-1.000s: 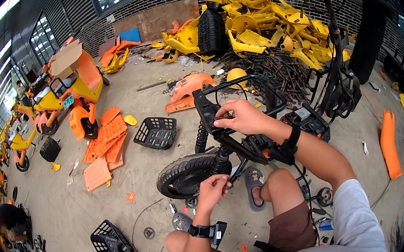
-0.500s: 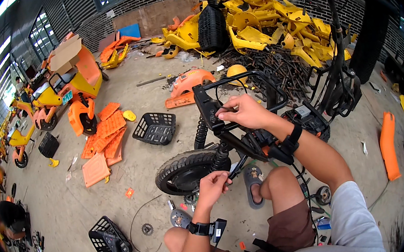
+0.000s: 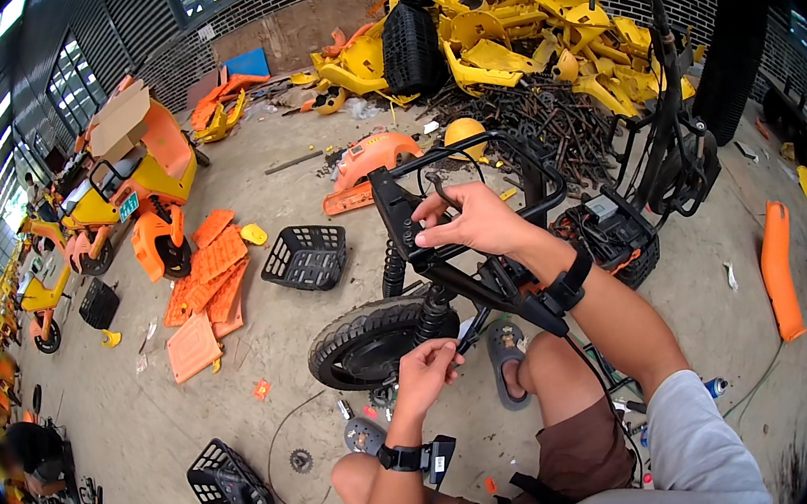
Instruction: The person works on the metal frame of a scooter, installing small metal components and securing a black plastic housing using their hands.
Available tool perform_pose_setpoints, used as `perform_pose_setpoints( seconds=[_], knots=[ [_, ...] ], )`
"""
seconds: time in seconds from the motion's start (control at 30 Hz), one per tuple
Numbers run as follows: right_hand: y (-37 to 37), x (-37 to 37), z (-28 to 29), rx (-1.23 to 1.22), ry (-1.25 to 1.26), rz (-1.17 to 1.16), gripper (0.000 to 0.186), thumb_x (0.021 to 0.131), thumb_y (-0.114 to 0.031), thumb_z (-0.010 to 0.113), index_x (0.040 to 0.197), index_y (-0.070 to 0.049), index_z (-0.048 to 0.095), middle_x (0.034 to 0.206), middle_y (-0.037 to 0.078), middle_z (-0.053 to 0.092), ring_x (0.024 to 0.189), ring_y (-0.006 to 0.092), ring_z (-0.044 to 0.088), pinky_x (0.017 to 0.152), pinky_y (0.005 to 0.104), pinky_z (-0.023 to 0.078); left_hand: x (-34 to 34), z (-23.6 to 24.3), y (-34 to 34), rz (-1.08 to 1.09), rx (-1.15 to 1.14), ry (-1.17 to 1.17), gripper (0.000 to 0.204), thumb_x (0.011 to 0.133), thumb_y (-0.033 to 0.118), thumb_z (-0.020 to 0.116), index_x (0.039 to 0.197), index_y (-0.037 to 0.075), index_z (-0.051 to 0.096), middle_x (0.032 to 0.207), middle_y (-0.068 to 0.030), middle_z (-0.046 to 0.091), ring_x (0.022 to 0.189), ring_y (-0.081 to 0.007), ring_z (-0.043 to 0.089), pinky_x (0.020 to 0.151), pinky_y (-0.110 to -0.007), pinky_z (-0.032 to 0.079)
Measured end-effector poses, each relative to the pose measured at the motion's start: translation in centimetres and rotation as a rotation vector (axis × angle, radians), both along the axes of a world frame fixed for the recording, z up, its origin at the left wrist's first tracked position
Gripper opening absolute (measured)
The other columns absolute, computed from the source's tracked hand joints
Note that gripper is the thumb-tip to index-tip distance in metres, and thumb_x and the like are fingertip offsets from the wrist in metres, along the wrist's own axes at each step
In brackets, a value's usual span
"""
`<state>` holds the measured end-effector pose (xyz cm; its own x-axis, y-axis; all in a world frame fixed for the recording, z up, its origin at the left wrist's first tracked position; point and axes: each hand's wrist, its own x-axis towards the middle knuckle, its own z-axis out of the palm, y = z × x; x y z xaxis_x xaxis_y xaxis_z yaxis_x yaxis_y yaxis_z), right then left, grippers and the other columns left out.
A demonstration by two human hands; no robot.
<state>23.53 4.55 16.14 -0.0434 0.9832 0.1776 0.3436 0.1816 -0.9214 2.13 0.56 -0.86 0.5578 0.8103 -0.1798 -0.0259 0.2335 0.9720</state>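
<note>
A stripped black scooter frame (image 3: 473, 284) stands before me, its rear wheel (image 3: 360, 348) towards the left and a coil shock absorber (image 3: 432, 316) beside the wheel. My right hand (image 3: 481, 222) is at the black bracket (image 3: 393, 203) at the frame's rear end. Its thumb and fingertips come together in a pinch at the bracket's side; what is between them is too small to make out. Lower down, my left hand (image 3: 426, 375) is closed beside the wheel, with fingers curled near a thin metal bar (image 3: 474, 332). Its fingertips hide anything they hold.
Two black baskets (image 3: 307, 260) (image 3: 228, 490) lie on the floor at left. Orange panels (image 3: 212, 296) are stacked beyond them. A heap of yellow body panels (image 3: 508, 38) is at the back. A battery-like unit (image 3: 607, 227) sits right of the frame; a long orange panel (image 3: 779, 271) lies farther right.
My right hand has shifted slightly down along the bracket, and its fingers have changed their grip. My left hand stays nearly in place. The whole view has shifted a little.
</note>
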Motion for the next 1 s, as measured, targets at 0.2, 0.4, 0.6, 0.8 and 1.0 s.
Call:
perform_pose_setpoints(
  seconds=[0.2, 0.4, 0.6, 0.8, 1.0],
  knots=[
    [0.0, 0.6, -0.8, -0.018, 0.270, 0.105, 0.034, 0.085, -0.011, 0.073, 0.116, 0.003, 0.066, 0.106, 0.010, 0.070, 0.093, 0.0139, 0.067, 0.085, 0.0278, 0.054, 0.4, 0.1, -0.1, -0.034, 0.000, 0.037, 0.022, 0.098, 0.016, 0.059, 0.107, -0.002, 0.068, 0.082, -0.0061, 0.070, 0.062, -0.0093, 0.059, 0.058, -0.023, 0.050],
    [-0.3, 0.0, -0.3, 0.053, 0.103, -0.009, 0.034, 0.085, -0.008, 0.074, 0.115, 0.003, 0.066, 0.103, 0.010, 0.072, 0.094, 0.0128, 0.067, 0.084, 0.0266, 0.054, 0.8, -0.3, -0.2, -0.032, -0.001, 0.048, 0.021, 0.098, 0.016, 0.060, 0.106, -0.001, 0.068, 0.081, -0.0045, 0.070, 0.060, -0.0077, 0.058, 0.055, -0.022, 0.047],
    [-0.4, -0.3, -0.4, 0.000, 0.101, -0.010, 0.029, 0.085, -0.005, 0.072, 0.113, 0.004, 0.068, 0.108, 0.012, 0.071, 0.093, 0.0119, 0.068, 0.083, 0.0256, 0.053, 0.6, 0.2, -0.3, -0.018, -0.004, 0.048, 0.021, 0.097, 0.017, 0.061, 0.105, -0.001, 0.069, 0.080, -0.0033, 0.069, 0.058, -0.0064, 0.057, 0.052, -0.022, 0.045],
    [-0.4, -0.7, -0.8, 0.105, 0.195, -0.005, 0.029, 0.085, -0.004, 0.072, 0.112, 0.004, 0.067, 0.103, 0.011, 0.073, 0.093, 0.0121, 0.068, 0.083, 0.0257, 0.053, 1.1, 0.5, -0.4, -0.046, -0.005, 0.046, 0.021, 0.098, 0.016, 0.059, 0.106, -0.001, 0.069, 0.082, -0.0040, 0.070, 0.062, -0.0077, 0.059, 0.055, -0.022, 0.048],
    [-0.3, -0.7, -1.0, 0.090, 0.066, -0.060, 0.037, 0.086, -0.004, 0.071, 0.121, 0.003, 0.063, 0.101, 0.009, 0.073, 0.091, 0.0092, 0.066, 0.082, 0.0241, 0.052, 1.0, 0.5, -0.4, -0.035, -0.001, 0.041, 0.022, 0.097, 0.018, 0.061, 0.105, -0.001, 0.069, 0.080, -0.0034, 0.069, 0.058, -0.0065, 0.056, 0.052, -0.022, 0.045]
  ],
)
